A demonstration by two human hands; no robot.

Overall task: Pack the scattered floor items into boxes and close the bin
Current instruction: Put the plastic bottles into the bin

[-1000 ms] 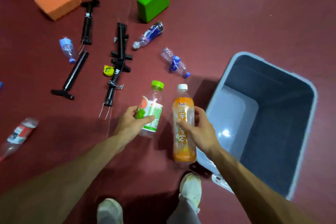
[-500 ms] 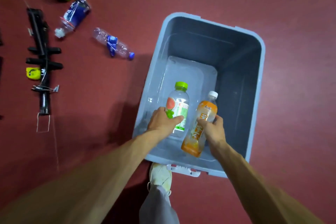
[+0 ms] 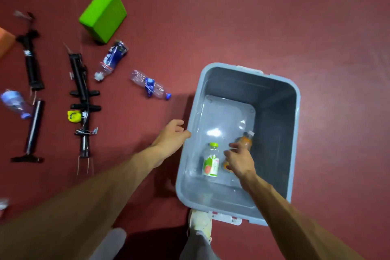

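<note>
The grey plastic bin [image 3: 295, 133] stands open on the red floor. On its bottom lies a clear bottle with a green cap [image 3: 211, 161]. An orange drink bottle [image 3: 245, 140], blurred, is beside it to the right. My right hand [image 3: 239, 159] hovers inside the bin just over the orange bottle's lower half, fingers relaxed and gripping nothing. My left hand [image 3: 173, 135] is outside the bin by its left rim, fingers loosely curled and empty.
Left of the bin lie a clear blue-capped bottle [image 3: 150, 87], a blue-labelled bottle [image 3: 111, 57], another bottle [image 3: 14, 102], three black pumps [image 3: 81, 91], a yellow tape measure [image 3: 74, 116], a green block [image 3: 103, 15] and an orange block [image 3: 5, 40]. My shoe [image 3: 199, 221] touches the bin's near wall.
Both hands carried the bottles over the bin and let them go. The bottles now lie inside it. My left hand has pulled out past the left rim.
</note>
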